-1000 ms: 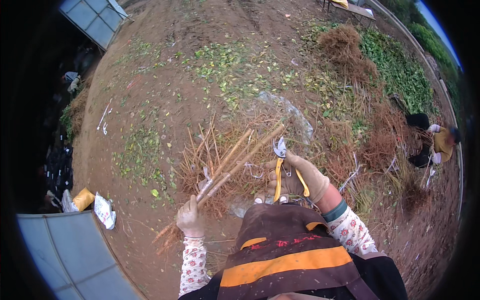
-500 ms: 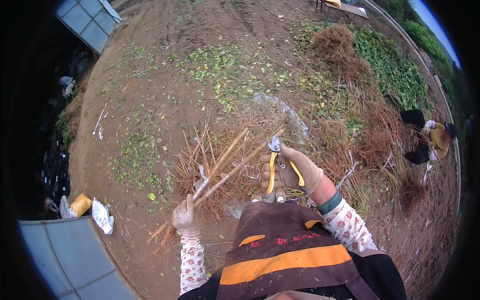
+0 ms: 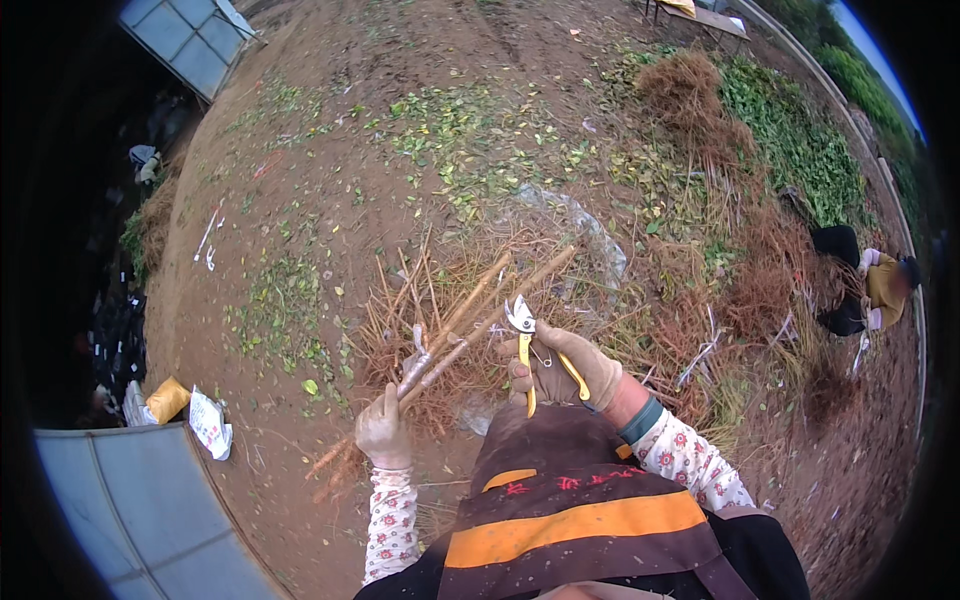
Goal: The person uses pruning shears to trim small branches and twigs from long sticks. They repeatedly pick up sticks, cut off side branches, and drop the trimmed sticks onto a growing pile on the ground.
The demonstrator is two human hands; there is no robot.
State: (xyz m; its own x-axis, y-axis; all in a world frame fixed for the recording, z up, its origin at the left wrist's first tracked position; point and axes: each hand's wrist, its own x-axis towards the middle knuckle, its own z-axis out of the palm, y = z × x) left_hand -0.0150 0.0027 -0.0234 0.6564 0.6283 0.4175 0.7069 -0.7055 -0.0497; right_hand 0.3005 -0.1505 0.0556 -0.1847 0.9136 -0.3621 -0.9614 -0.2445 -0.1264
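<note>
My left hand (image 3: 384, 432), in a pale work glove, is closed around two long woody stems (image 3: 462, 343). They slant up to the right, and reddish roots (image 3: 338, 458) hang below my fist. My gloved right hand (image 3: 575, 372) grips a pair of pruning shears (image 3: 526, 358) with yellow handles spread apart. Their metal blades point up and part at the tip, just right of the stems' middle. Beneath the stems lies a heap of cut, rooted plants (image 3: 380, 345). A brown apron (image 3: 560, 465) with an orange band covers my front.
At the right a person (image 3: 880, 290) sits beside brown root piles (image 3: 765, 300) and a green leaf heap (image 3: 810, 150). Scattered leaves (image 3: 440, 125) and a clear plastic sheet (image 3: 590, 235) lie ahead. Metal gate panels (image 3: 120, 500) and a yellow sack (image 3: 168, 400) stand left.
My right hand has drawn the shears down and left, away from the upper end of a stem to beside its middle. My left hand still holds the stems.
</note>
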